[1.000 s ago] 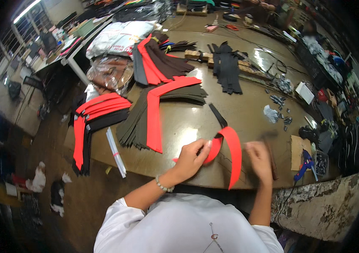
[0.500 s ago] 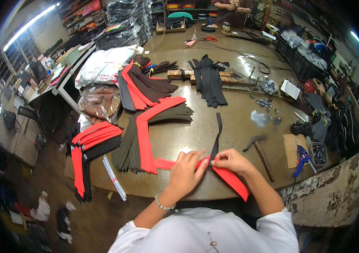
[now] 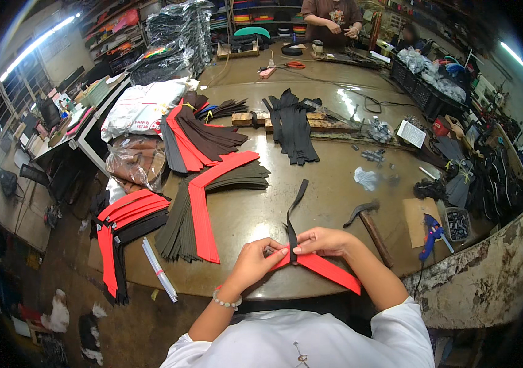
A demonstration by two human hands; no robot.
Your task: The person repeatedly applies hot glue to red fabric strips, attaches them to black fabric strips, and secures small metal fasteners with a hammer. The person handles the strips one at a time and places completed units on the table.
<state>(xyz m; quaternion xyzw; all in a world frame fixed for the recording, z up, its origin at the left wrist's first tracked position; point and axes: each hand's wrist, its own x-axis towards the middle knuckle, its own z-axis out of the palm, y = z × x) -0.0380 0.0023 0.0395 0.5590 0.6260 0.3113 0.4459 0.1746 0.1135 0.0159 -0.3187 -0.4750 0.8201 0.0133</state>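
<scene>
A folded red fabric strip [image 3: 330, 273] lies at the table's near edge in front of me, its right end slanting down toward my right forearm. Across its middle passes a narrow black strip [image 3: 291, 232], whose long tail stands away from me and curls at the far end. My left hand [image 3: 260, 260] pinches the red strip just left of the crossing, thumb against the black strip. From the other side my right hand [image 3: 324, 241] presses the black strip onto the red one between thumb and fingertips. The red strip's left part is mostly hidden behind my left hand.
Bundles of red-and-olive strips [image 3: 203, 211] and red-and-black strips [image 3: 132, 211] lie left. Black strips [image 3: 292, 132] rest over a wooden bar. Right are a hammer [image 3: 375, 236], a blue glue gun [image 3: 431, 236] and a black crate [image 3: 424, 86]. Another person [image 3: 333, 21] stands across the table.
My left hand has gone from lying over the red strip to pinching it beside the crossing. The black strip now lies across the red strip's front, and the view has shifted slightly.
</scene>
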